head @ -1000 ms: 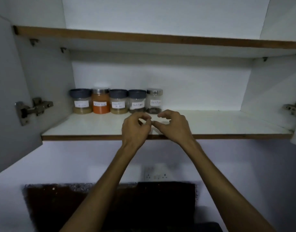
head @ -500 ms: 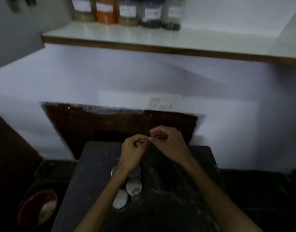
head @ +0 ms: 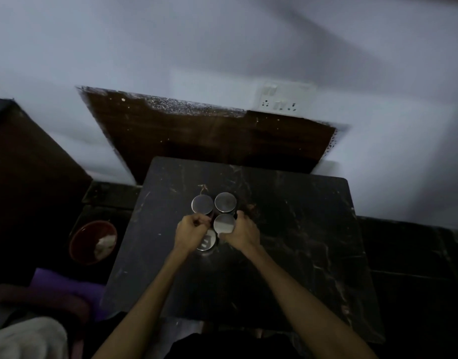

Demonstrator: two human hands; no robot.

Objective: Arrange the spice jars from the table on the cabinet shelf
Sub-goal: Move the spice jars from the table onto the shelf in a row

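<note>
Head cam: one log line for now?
left hand on nearest jar | right hand at next jar | four jars on table

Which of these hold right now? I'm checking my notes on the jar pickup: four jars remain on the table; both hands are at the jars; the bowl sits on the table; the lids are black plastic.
1. Four jars remain on the dark marble table. True: four metal-lidded jars stand clustered.
2. Left hand and right hand are at the jars. True.
3. The red bowl sits on the table. False: it is on the floor beside it.
4. The lids are black plastic. False: they are shiny metal.
</note>
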